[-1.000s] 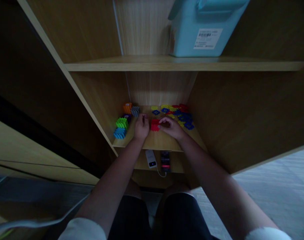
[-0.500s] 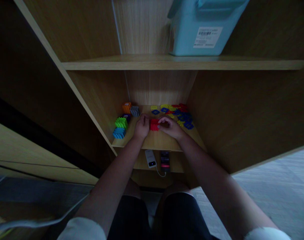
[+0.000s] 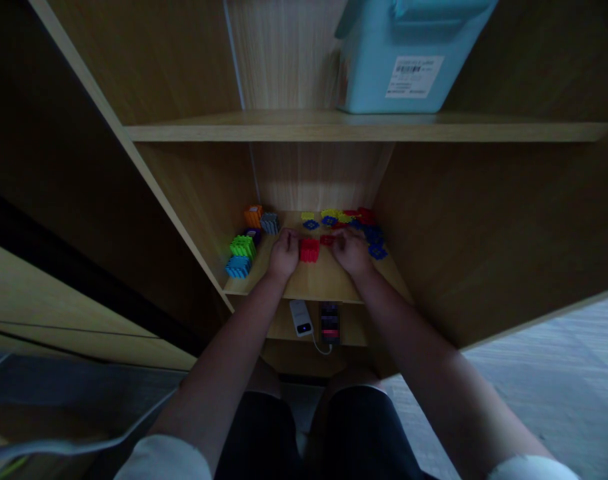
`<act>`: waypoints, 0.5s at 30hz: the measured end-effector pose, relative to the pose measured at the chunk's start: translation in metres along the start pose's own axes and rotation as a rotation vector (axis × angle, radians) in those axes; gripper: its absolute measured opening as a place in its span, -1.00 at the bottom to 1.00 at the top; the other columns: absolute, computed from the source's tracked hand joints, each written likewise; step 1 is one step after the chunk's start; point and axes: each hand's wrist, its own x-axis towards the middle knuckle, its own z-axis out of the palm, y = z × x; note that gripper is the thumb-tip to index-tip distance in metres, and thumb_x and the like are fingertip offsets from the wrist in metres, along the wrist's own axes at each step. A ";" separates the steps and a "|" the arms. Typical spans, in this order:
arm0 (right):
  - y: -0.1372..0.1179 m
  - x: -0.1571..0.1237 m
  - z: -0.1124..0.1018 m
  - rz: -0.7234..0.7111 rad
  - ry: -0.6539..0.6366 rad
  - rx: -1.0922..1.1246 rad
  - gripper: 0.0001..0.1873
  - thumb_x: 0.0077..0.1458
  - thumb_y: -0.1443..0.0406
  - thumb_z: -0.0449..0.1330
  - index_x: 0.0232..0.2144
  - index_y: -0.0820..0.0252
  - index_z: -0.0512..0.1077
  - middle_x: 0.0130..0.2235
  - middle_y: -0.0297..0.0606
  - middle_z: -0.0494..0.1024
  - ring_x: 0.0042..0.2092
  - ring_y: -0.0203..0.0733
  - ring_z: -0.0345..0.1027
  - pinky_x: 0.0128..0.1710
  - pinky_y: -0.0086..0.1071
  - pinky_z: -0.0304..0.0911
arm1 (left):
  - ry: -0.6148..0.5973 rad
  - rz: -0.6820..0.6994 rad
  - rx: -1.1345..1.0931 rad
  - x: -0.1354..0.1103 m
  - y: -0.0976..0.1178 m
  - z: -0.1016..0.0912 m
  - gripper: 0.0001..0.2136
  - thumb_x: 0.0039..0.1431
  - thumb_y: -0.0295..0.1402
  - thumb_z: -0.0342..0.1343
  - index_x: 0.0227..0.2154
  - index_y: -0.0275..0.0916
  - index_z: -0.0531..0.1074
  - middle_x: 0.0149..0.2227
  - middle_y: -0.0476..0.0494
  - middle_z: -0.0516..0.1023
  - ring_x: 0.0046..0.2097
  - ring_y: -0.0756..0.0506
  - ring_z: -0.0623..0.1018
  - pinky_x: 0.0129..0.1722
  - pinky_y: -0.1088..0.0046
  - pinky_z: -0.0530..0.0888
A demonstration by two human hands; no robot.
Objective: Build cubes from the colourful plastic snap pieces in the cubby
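Note:
A stack of red toothed plastic pieces (image 3: pixel 309 251) rests on the shelf between my hands. My left hand (image 3: pixel 284 253) is closed against the stack's left side, its fingertips partly hidden. To the right, my right hand (image 3: pixel 353 251) pinches a flat red snowflake-shaped piece (image 3: pixel 327 240), which sticks out to the left, just behind the stack. Behind and right of that hand lie loose blue pieces (image 3: pixel 377 251), yellow pieces (image 3: pixel 345 218) and red pieces (image 3: pixel 367 215), some overlapping.
Stacks in light blue (image 3: pixel 239 267), green (image 3: pixel 243 246), orange (image 3: pixel 253 215) and grey (image 3: pixel 270 223) line the left side. On a lower ledge lie a white power bank (image 3: pixel 301 317) and a cabled phone (image 3: pixel 330 323). A blue bin (image 3: pixel 414 60) stands on the upper shelf (image 3: pixel 294 133).
My right hand has moved from the red stack slightly right and now has a flat red piece in its fingers. My left hand stays beside the stack.

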 end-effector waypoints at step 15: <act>-0.017 -0.001 -0.007 0.130 -0.298 -0.345 -0.73 0.30 0.08 0.28 -0.36 0.10 0.58 -0.24 -0.14 0.64 -0.06 0.07 0.48 0.00 -0.16 0.30 | -0.067 -0.067 0.097 0.000 0.011 -0.005 -0.80 0.54 -0.28 -0.09 -0.17 -0.15 0.42 -0.15 -0.20 0.66 -0.05 -0.20 0.65 0.06 0.25 0.52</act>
